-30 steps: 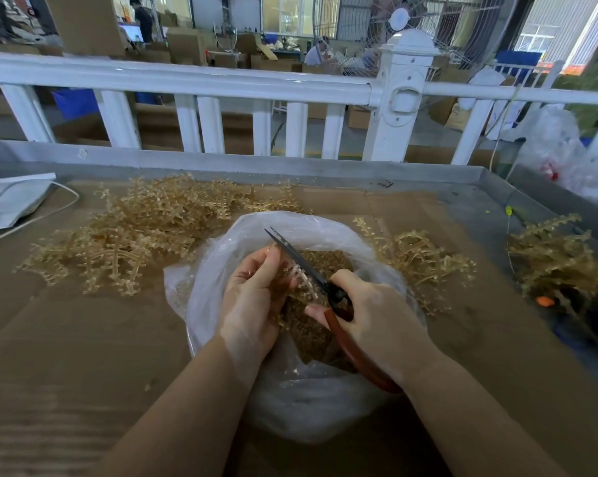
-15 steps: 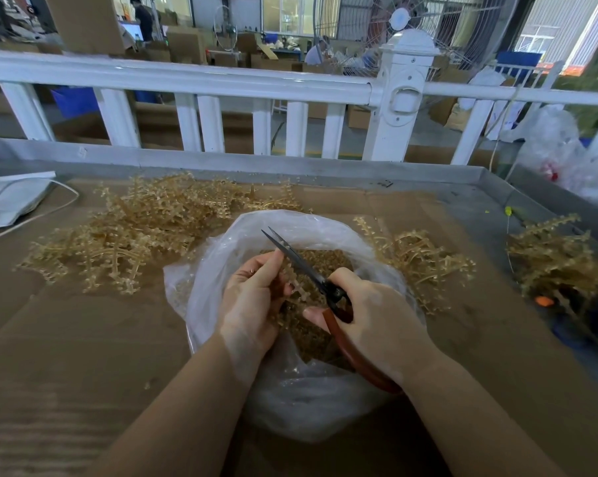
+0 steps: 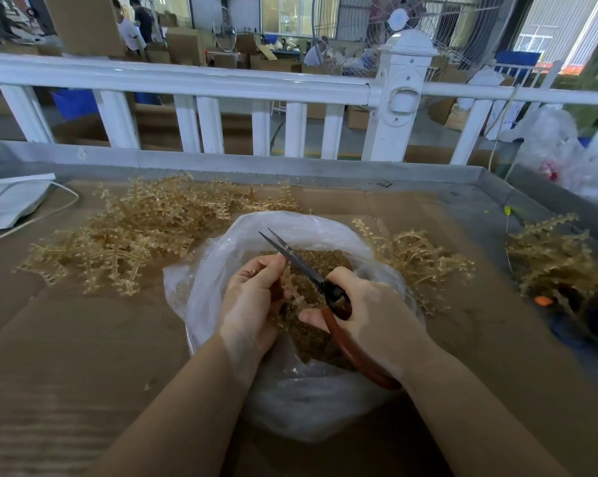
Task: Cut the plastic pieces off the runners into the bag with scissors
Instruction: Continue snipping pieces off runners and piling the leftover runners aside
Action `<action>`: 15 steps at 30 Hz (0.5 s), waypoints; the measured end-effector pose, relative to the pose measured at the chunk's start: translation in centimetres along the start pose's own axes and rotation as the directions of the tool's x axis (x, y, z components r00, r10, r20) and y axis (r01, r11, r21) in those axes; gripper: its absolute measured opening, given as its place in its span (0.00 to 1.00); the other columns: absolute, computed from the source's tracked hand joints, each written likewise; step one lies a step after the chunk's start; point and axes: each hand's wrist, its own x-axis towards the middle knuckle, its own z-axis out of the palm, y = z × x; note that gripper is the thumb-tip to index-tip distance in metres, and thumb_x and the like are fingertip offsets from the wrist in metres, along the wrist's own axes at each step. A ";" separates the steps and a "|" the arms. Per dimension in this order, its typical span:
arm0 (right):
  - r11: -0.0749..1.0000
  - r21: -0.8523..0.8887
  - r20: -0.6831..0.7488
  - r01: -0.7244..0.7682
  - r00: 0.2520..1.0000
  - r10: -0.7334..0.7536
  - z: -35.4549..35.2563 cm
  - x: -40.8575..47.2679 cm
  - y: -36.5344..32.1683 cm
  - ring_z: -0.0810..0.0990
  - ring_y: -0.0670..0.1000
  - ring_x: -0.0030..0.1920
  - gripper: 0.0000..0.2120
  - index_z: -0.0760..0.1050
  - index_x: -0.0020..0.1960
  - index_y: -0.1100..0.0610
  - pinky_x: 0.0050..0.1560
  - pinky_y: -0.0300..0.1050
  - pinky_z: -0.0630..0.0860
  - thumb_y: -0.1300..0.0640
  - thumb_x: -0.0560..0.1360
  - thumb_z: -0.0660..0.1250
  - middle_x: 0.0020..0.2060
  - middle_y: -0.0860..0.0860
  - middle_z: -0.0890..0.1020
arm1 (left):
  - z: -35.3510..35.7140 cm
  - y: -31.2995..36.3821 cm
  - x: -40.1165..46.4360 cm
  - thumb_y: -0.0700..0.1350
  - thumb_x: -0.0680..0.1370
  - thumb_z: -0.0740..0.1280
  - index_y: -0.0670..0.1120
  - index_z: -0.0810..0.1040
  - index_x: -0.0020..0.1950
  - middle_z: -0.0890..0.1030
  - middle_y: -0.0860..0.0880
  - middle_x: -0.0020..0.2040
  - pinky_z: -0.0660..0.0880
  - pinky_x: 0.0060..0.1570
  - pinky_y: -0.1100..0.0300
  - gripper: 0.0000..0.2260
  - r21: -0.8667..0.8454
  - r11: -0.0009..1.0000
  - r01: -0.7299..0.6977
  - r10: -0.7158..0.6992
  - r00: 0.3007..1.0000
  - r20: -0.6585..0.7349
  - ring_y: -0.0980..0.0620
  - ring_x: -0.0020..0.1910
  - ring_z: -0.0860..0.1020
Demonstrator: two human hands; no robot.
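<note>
Both forearms reach in from the near edge of the counter (image 3: 67, 356) and meet over the mouth of the clear plastic bag (image 3: 215, 270), which sits open at the middle of the brown cardboard covering. The left hand (image 3: 253, 304) hangs over the bag's left half, knuckles up, fingers curled inward; its grip is closed on a small amber runner (image 3: 292, 290) pinched between thumb and fingertips just above the bag's contents. The right hand (image 3: 376, 315) is over the bag's right half, its grip wrapped round the red-brown handle of the scissors (image 3: 299, 258). The dark blades point up and away toward the bag's far rim, slightly parted at the tips, and cross right beside the left thumb — the runner lies against their inner part.

Inside the bag lies a brown heap of cut plastic pieces (image 3: 325, 259), partly hidden by both hands.

Left of the bag and behind it, a broad pile of uncut runners (image 3: 136, 235) spreads over the cardboard, its near edge touching the bag's rim. Right of the bag a smaller pile (image 3: 418, 259) presses against the plastic. Well to the right of the bag, at the counter's edge, a third tangle (image 3: 559, 256) sits partly over something dark. A white flat item with a cord (image 3: 12, 201) lies far left of the bag. Behind the bag, beyond the counter's raised grey lip, runs a white railing (image 3: 187, 77) — past it, cardboard boxes, a large fan (image 3: 428, 15) and people at work.
</note>
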 end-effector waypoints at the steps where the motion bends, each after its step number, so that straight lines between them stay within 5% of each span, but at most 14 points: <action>1: 1.000 0.009 -0.004 -0.001 1.000 0.001 0.0 0.0 0.0 0.76 0.40 0.35 0.18 0.69 0.45 0.46 0.38 0.32 0.71 0.32 0.69 0.63 0.31 0.43 0.75 | 0.0 0.0 0.0 0.39 0.77 0.65 0.45 0.74 0.35 0.74 0.49 0.27 0.72 0.30 0.61 0.10 0.008 1.000 0.001 -0.001 1.000 -0.002 0.51 0.31 0.71; 15: 1.000 -0.002 -0.009 -0.004 1.000 0.004 0.0 0.0 -0.1 0.76 0.40 0.37 0.18 0.69 0.46 0.46 0.38 0.32 0.71 0.33 0.70 0.64 0.33 0.42 0.75 | -0.3 0.1 0.0 0.40 0.75 0.66 0.45 0.75 0.35 0.75 0.47 0.30 0.71 0.28 0.60 0.09 0.025 1.000 0.013 -0.013 1.000 0.027 0.51 0.30 0.72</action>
